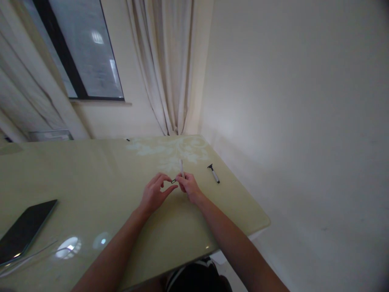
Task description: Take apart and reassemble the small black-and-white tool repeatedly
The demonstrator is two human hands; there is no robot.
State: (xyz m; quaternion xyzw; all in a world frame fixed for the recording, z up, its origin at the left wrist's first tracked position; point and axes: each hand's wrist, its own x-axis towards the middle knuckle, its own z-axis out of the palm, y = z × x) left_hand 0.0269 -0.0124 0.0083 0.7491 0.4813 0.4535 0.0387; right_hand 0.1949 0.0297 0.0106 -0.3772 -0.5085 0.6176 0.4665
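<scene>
Stick (181, 166) pinched in right fingers (182, 181); left fingers (163, 177) at frame (173, 181), grip unclear; razor (214, 174) right of both, on desk (97, 182).

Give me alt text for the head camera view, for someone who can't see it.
A person's right hand grips a thin pale stick over a pale green table, the left hand close beside it and a small dark piece between them. A razor lies to the right, a dark tablet to the left.
</scene>
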